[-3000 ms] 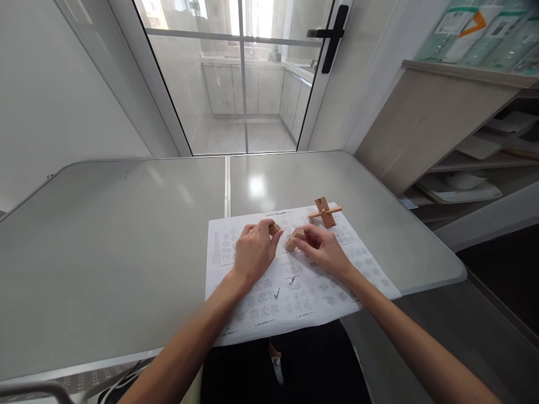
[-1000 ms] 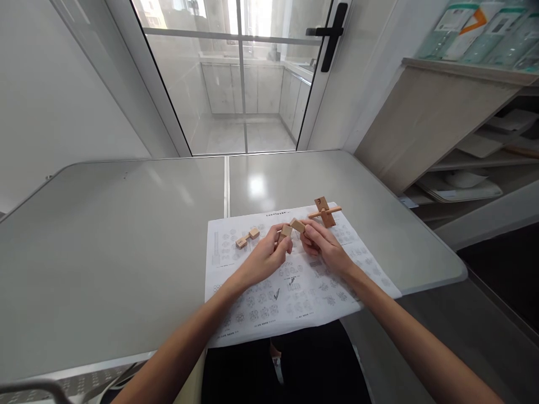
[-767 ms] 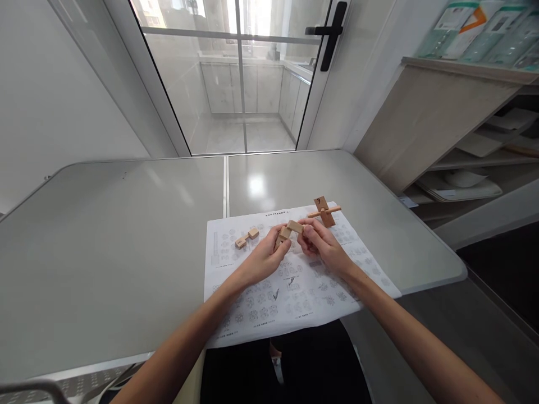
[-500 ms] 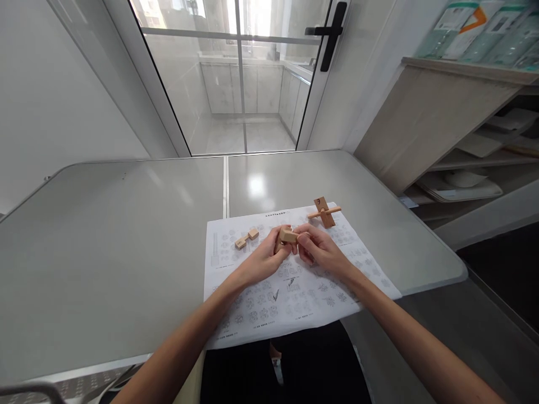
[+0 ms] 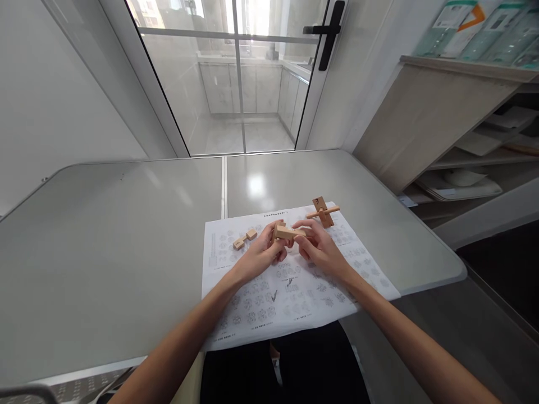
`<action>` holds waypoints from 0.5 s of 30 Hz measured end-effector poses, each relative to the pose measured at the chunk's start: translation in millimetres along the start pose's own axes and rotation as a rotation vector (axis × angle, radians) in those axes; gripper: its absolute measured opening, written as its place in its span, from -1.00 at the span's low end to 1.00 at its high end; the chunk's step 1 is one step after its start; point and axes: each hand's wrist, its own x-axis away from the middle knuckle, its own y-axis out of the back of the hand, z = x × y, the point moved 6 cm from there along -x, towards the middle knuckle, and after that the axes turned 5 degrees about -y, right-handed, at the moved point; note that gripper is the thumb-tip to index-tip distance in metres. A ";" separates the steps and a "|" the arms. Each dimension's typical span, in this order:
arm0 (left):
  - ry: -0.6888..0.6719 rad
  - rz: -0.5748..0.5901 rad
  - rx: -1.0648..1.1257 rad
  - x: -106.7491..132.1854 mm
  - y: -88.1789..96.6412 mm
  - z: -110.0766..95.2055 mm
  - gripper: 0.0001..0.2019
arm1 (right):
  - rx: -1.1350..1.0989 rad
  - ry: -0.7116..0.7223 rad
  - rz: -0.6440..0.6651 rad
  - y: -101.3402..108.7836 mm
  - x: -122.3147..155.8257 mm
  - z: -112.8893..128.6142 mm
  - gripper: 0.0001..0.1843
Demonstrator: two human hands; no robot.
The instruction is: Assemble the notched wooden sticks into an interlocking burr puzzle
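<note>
while both hands pinch it, a wooden block sits between them.

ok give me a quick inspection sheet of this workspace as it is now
surface: grey table with a seam down the middle; printed diagram sheet at its near edge.
job's things: wooden pieces, held just above the sheet.
clutter: notched wooden piece lying on the sheet's left part; cross-shaped wooden assembly at its far right corner.
hands: left hand and right hand both closed on the wooden pieces.
cables: nothing seen.
surroundings: glass door with black handle beyond the table; shelf with papers at right.
</note>
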 end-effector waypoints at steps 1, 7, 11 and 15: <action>-0.001 -0.005 0.015 -0.3 0.9 -0.5 -0.50 | 0.005 0.000 -0.023 1.4 0.1 -0.7 -0.70; -0.024 -0.005 0.025 -1.7 2.4 -1.4 -0.61 | -0.046 0.030 -0.223 14.6 -1.3 1.5 -0.71; -0.051 0.018 0.012 -2.7 1.1 0.4 -0.59 | -0.084 0.011 -0.303 20.7 -2.7 1.7 -0.72; -0.044 -0.001 -0.001 -3.7 3.7 2.8 -0.55 | -0.089 0.043 -0.295 20.8 -3.3 1.3 -0.73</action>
